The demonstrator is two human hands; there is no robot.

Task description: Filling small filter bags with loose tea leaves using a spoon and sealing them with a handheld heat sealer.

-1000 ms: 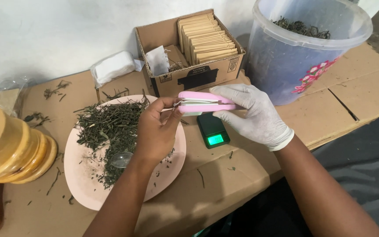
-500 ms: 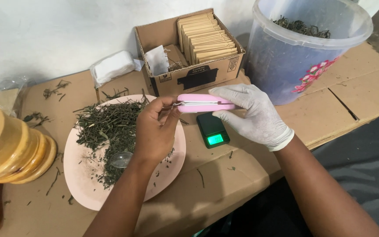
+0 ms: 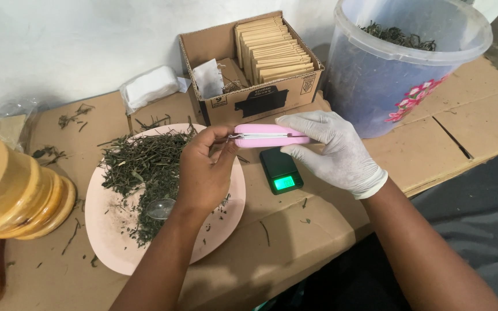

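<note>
Gloved right hand (image 3: 335,151) grips pink sealer (image 3: 271,136); bare left hand (image 3: 204,170) pinches its tip, above scale (image 3: 282,170).

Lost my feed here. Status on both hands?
Gloved right hand grips pink sealer. Bare left hand pinches its near end. Both above pink plate; nothing in between.
</note>
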